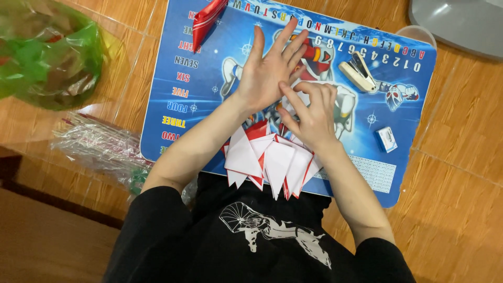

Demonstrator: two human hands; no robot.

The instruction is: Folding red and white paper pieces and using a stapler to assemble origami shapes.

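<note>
My left hand (264, 71) lies flat over the blue printed board (209, 99), fingers spread and holding nothing that I can see. My right hand (313, 114) is just to its right, fingers bent, with their tips against the edge of my left palm. Whether anything sits under those fingertips is hidden. Below both wrists, at the board's near edge, a fan of several folded red-and-white paper triangles (268, 160) overlaps. Another folded red paper piece (207, 18) lies at the board's far left corner.
A cream stapler (357, 71) and a small blue staple box (386, 139) lie on the board's right side. On the wooden floor to the left are a green plastic bag (47, 52) and a clear packet of thin sticks (99, 144). A grey object (461, 21) is at the far right.
</note>
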